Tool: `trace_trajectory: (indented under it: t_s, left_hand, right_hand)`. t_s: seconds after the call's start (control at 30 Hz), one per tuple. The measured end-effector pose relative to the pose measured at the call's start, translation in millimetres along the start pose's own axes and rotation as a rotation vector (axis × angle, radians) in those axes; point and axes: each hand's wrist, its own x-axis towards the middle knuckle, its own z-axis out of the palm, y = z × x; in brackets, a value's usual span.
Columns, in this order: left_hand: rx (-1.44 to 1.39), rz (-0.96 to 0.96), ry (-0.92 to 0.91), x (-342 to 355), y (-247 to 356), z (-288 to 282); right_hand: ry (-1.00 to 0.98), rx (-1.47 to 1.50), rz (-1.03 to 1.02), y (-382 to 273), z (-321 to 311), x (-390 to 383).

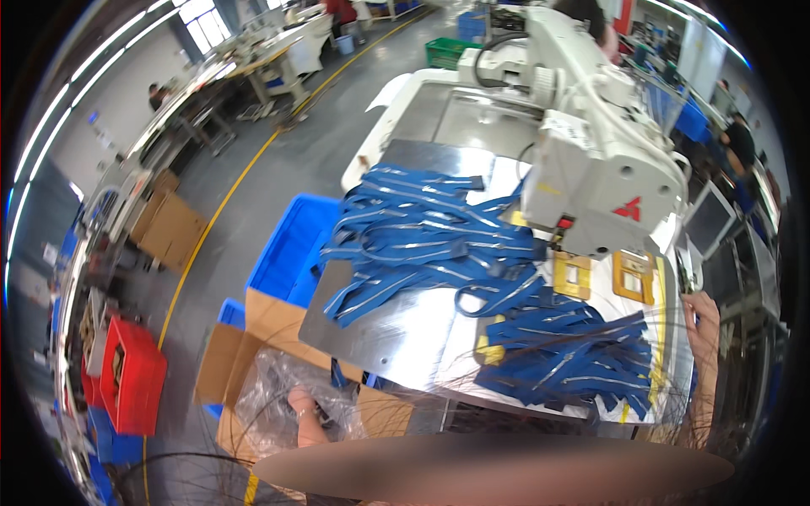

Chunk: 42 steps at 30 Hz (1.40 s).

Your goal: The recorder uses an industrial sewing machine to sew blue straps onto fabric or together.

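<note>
On steel table [405,337]: blue zipper strips [565,354] between hands; left hand [305,415] in box plastic, right hand [702,316] beside strips; grips unclear.

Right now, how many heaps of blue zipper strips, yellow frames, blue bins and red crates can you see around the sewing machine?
Heaps of blue zipper strips: 2, the left heap and the right heap
Yellow frames: 2, one beside the other
Blue bins: 1
Red crates: 1
Total: 6
</note>
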Motion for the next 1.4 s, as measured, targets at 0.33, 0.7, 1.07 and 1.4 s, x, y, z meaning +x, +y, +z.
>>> trace_trajectory:
  t_s: [0.33, 0.7, 1.07, 1.4]
  left_hand:
    - [-0.182, 0.267, -0.237, -18, -39, -58]
    - [-1.19, 0.34, -0.552, -26, 46, -334]
    - [-0.971, 0.893, -0.561, -100, 288, -419]
    - [-1.106, 0.929, -0.404, -89, 307, -398]
  right_hand:
    - [0.012, 0.034, 0.015, 2, -12, -6]
    - [0.066, 0.048, -0.036, 8, -16, -36]
    - [0.013, 0.12, 0.0, 11, -13, -63]
    - [0.011, 0.136, 0.007, 8, -14, -66]
